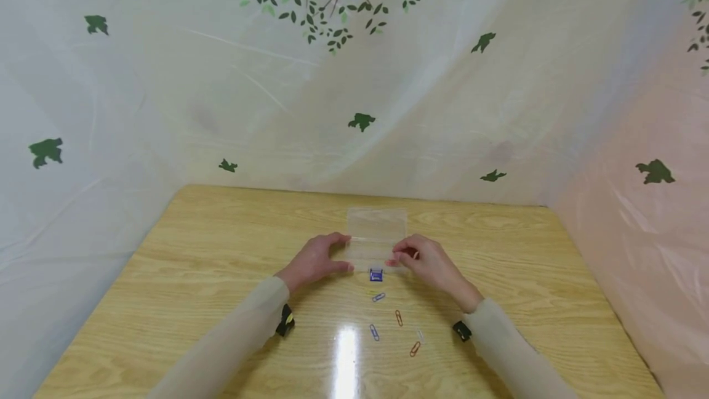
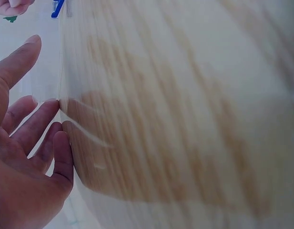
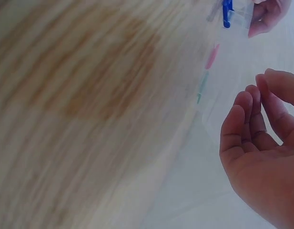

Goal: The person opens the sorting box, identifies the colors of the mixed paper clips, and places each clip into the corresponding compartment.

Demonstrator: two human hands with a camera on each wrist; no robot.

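A clear plastic box (image 1: 368,251) lies with its lid (image 1: 377,224) folded back. My left hand (image 1: 316,258) holds its left end, thumb at the front corner and fingers at the back. Over the box's right end is my right hand (image 1: 432,263), with thumb and index fingertips (image 3: 262,83) close together; I cannot tell whether anything is between them. A red paper clip (image 3: 212,56) and a green paper clip (image 3: 202,88) show at the box near that hand. A blue latch-like piece (image 1: 376,274) sits at the box's front edge.
In front of the box lie a blue paper clip (image 1: 378,297), another blue clip (image 1: 374,332), red clips (image 1: 399,318), a pale clip (image 1: 420,335) and a yellow clip (image 1: 372,292). A leaf-patterned sheet (image 1: 288,140) hangs behind the wooden table (image 1: 221,220).
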